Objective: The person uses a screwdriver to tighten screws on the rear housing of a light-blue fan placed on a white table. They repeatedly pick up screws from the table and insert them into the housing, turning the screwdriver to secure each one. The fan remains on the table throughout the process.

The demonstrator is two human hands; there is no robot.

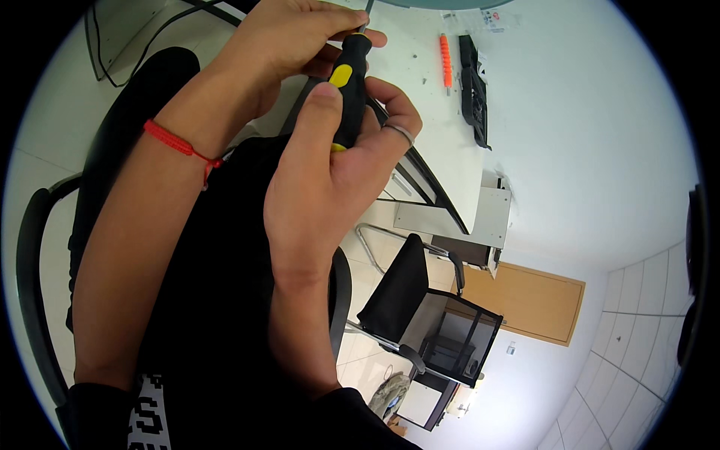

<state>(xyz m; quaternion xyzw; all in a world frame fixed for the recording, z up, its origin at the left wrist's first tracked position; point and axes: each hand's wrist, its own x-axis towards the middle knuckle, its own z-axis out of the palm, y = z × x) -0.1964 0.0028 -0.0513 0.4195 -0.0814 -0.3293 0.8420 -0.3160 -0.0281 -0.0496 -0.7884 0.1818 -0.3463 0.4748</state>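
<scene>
A screwdriver (351,90) with a black and yellow handle slants up through the top middle, its thin metal shaft running to the upper edge. Wrapped around the handle is my right hand (322,161), thumb along one side and a ring on one finger. My left hand (289,37) closes its thumb and fingertips about the shaft just above the handle. A red braided bracelet (171,138) circles my left wrist. The tip of the shaft is cut off by the picture's edge.
On the white table (420,97) lie an orange ribbed rod (446,61), a long black plastic piece (472,90) and a clear plastic bag (484,20). A teal rounded edge (442,3) shows at the top. Beyond are a black chair (397,289) and a wooden door (547,300).
</scene>
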